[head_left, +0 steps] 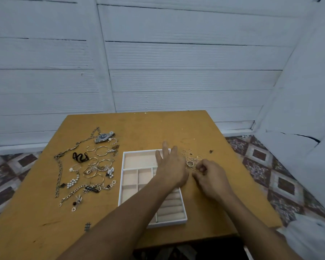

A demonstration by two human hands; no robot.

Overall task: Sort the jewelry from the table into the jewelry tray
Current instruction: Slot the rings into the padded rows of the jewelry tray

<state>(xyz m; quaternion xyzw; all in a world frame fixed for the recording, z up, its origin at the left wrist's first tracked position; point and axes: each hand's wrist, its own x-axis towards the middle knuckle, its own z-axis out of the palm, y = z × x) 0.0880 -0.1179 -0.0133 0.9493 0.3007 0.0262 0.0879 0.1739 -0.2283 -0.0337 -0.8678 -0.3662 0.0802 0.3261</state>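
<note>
— So, nearest first: what is there?
— Two bare forearms reach in from the near edge over an ochre wooden surface [148, 128]. Under the left forearm lies the jewelry tray [122, 177], white-walled with a beige lining. Its near right part is a bank of ring rolls [172, 211].
— And the hands?
— The left hand [170, 166] lies palm down over the tray's right side, fingers straight and slightly spread, the tips at the far rim. The right hand [212, 177] is just right of the tray, fingers curled in with the thumb against them. Whether it pinches anything I cannot tell.
— How is the rest of the tray divided?
— Small square compartments [129, 178] sit on the left, and one wide compartment [139, 159] runs across the far end.
— Where is the jewelry?
— A little heap of thin rings [191, 161] lies on the surface just beyond the right hand, near the tray's far right corner. Everything else lies left of the tray. There is a link bracelet [69, 196], pearl clusters [72, 182], a tangle of hoops [101, 151] and a black band [80, 157]. A long chain necklace [75, 147] runs along the outer side, and farthest off is a dark-dialled wristwatch [104, 137].
— And past the surface?
— Patterned floor tiles [261, 156] on both sides, then a white panelled wall [176, 72].
</note>
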